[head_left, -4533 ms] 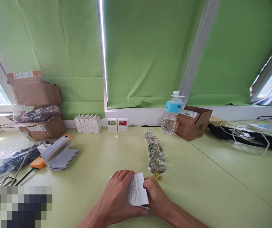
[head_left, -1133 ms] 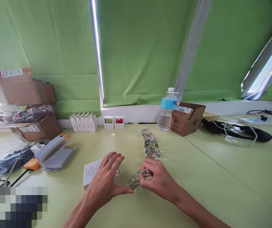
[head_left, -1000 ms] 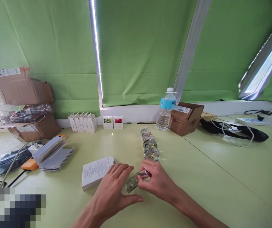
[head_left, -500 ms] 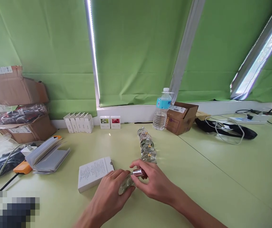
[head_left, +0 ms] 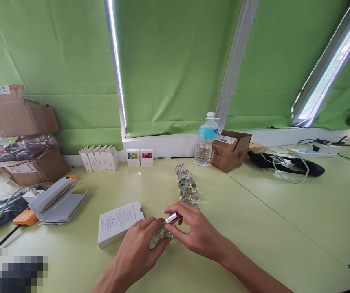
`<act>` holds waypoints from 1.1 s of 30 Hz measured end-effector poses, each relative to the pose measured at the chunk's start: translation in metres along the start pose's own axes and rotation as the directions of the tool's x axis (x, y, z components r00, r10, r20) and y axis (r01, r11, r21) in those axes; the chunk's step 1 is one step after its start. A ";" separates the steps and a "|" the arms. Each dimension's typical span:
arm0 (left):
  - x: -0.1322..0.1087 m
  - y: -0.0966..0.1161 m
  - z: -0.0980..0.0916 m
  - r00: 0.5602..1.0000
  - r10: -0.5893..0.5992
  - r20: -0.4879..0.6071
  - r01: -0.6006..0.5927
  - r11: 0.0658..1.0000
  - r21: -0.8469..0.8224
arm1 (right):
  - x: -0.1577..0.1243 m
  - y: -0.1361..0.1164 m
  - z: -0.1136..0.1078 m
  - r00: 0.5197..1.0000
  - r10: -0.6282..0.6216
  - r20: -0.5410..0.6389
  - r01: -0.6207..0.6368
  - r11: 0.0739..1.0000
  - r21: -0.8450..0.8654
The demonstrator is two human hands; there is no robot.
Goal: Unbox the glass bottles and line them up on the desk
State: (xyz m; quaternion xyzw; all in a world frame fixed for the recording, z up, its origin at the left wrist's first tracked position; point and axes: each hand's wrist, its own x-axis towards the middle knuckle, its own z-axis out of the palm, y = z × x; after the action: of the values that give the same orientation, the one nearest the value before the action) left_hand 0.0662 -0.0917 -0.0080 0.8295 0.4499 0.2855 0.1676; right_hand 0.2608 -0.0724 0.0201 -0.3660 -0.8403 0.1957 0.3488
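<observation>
A small glass perfume bottle [head_left: 160,234] with a shiny metal cap lies tilted between my hands, low on the table. My left hand [head_left: 135,240] wraps its glass body, and my right hand [head_left: 197,232] pinches the cap end. Just behind my right fingers, a line of several glass bottles with gold flower details [head_left: 187,185] runs away from me across the table. A white box printed with small text [head_left: 119,224] lies flat by my left hand, almost touching it.
A water bottle [head_left: 205,142] and an open cardboard box [head_left: 230,152] stand at the back. Several small white boxes [head_left: 98,159] line the wall. An open booklet [head_left: 58,201] and plastic-wrapped black items [head_left: 0,213] lie left. Black bag and white cable [head_left: 285,162] lie right.
My left hand has closed around the bottle's body, and my right hand has shifted onto the cap. The bottle now tilts with its cap up and to the right. The whole view has drifted left.
</observation>
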 end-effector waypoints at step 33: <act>0.003 -0.016 -0.004 0.990 -0.139 -0.018 0.140 0.989 0.054 | -0.020 0.019 -0.041 0.808 0.320 0.495 -0.186 0.935 -0.301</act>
State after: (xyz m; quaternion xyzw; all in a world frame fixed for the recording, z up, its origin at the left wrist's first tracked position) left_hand 0.0549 -0.0810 -0.0128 0.7983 0.5156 0.2664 0.1611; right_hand 0.3096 -0.0725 0.0282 -0.4451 -0.8644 0.2327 0.0240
